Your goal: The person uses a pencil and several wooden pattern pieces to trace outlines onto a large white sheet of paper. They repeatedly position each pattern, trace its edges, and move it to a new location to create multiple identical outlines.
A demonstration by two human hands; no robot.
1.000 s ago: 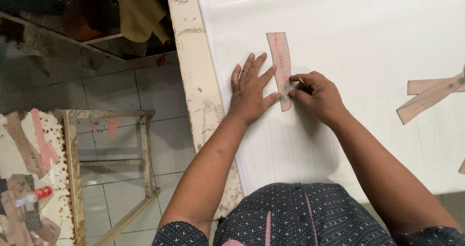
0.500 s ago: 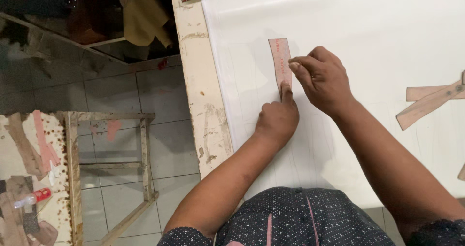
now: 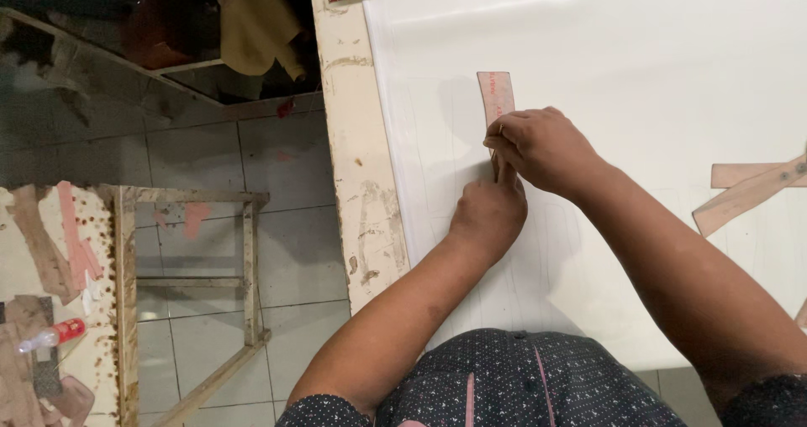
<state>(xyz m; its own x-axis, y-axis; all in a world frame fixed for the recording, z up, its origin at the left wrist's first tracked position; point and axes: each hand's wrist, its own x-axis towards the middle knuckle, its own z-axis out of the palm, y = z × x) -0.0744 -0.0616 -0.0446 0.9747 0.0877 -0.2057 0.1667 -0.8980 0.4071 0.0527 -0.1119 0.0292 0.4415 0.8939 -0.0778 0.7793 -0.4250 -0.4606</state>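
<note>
While both hands meet over one narrow pinkish cardboard strip (image 3: 496,99), everything else can be placed from that meeting point, going left to right.

Far to the left of the grip and lower, a stained side table (image 3: 101,309) carries brownish and pink pattern scraps (image 3: 63,250) and a small clear bottle with a red cap (image 3: 50,336). Between that table and the grip stands a bare wooden frame (image 3: 248,267) on the grey tiled floor (image 3: 193,158). Nearer still, just left of the hands, runs the worn cream edge of the worktable (image 3: 357,192), and a white sheet (image 3: 639,49) covers the worktable from there rightward.

At the grip itself, the left hand (image 3: 487,217) is curled into a loose fist, knuckles down on the white sheet, touching the lower end of the strip. Just above and to the right of it, the right hand (image 3: 542,145) has its fingers drawn together against the strip's right edge; whether it pinches a thin tool there cannot be told. The strip lies flat on the sheet, its upper end sticking out beyond the fingers, away from the person.

Well to the right of the grip, two crossed cardboard pattern pieces (image 3: 748,193) lie on the same sheet, near the picture's right edge.
</note>
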